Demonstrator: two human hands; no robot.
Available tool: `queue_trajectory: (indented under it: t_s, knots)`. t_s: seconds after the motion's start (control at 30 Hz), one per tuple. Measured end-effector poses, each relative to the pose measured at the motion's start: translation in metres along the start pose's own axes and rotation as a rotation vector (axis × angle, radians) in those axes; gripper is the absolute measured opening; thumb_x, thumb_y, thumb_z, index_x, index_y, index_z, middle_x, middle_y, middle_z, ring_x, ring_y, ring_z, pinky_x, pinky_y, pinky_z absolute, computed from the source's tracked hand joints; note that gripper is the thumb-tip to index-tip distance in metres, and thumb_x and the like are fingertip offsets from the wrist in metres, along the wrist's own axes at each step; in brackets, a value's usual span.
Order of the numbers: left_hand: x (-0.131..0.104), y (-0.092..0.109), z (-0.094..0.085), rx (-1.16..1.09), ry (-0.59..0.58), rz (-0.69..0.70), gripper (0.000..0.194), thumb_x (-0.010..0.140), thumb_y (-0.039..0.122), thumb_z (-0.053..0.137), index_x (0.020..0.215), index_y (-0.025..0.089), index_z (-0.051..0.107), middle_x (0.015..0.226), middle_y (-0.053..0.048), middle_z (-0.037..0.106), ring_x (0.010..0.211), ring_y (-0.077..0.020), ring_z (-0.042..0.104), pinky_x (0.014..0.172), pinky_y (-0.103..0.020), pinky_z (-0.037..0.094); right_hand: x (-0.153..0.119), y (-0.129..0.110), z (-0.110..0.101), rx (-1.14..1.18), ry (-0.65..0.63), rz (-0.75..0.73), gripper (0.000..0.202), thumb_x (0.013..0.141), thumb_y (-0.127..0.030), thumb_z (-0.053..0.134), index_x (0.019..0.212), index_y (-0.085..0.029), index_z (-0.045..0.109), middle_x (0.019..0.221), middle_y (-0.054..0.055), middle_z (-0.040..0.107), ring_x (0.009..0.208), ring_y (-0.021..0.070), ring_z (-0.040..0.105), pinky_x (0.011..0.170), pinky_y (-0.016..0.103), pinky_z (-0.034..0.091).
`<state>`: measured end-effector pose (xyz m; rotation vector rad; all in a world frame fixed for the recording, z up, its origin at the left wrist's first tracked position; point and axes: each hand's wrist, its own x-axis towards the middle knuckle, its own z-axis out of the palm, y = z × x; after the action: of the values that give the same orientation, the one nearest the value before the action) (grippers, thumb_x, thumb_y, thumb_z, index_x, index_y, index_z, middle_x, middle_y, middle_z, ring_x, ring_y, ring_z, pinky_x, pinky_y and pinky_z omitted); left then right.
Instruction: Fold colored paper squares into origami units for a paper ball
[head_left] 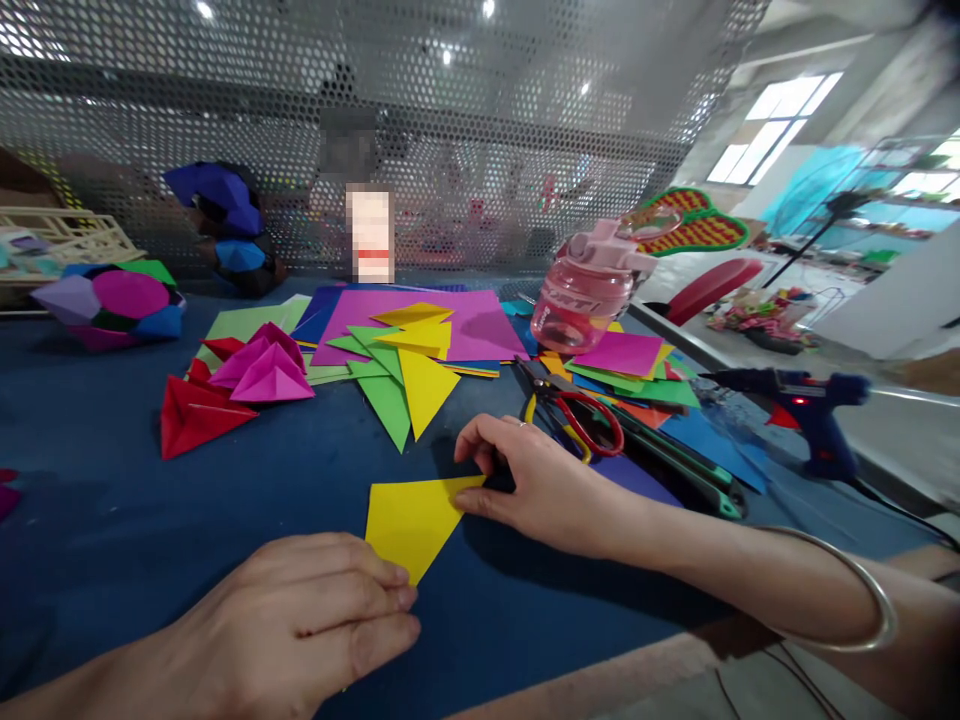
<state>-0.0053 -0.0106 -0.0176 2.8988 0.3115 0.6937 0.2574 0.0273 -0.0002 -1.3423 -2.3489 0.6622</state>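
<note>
A folded piece of yellow paper (409,515) lies on the blue table in front of me. My left hand (300,620) rests palm down over its lower left part, fingers stretched out flat and hiding that edge. At the paper's right corner is my right hand (540,485), its thumb against the corner and its other fingers curled above. Just beyond, folded yellow triangles (427,385) overlap folded green pieces (382,390). Left of these sit a folded pink paper piece (266,370) and a folded red one (199,415).
Scissors with red and yellow handles (592,425) and a green-black box cutter (679,460) lie near my right forearm. Behind them are a pink water bottle (581,300) and coloured paper sheets (622,355). A blue glue gun (817,410) stands at right. A perforated metal screen (450,150) closes the back.
</note>
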Motion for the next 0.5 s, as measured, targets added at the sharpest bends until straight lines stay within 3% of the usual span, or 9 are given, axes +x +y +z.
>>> queue_trajectory:
  t_s: [0.33,0.5]
  knots:
    - [-0.003,0.016,0.015,0.046,0.177,-0.117,0.022,0.09,0.013,0.051,0.105,0.021,0.066,0.091,0.0,0.079,0.087,-0.0145,0.073,0.088,-0.024,0.057,0.0,0.008,-0.004,0.035,-0.015,0.001,0.024,0.081,-0.01,0.063,0.101,-0.02,0.054,0.081,-0.002,0.056,0.073,0.0136,0.052,0.065,0.026,0.037]
    - [-0.013,0.018,0.015,-0.003,0.163,-0.115,0.023,0.09,0.014,0.053,0.106,0.022,0.067,0.087,0.001,0.079,0.087,-0.0146,0.074,0.088,-0.023,0.058,-0.001,0.008,-0.004,0.03,-0.013,-0.001,0.024,0.082,-0.006,0.058,0.102,-0.019,0.053,0.079,-0.002,0.052,0.07,0.0129,0.05,0.064,0.026,0.037]
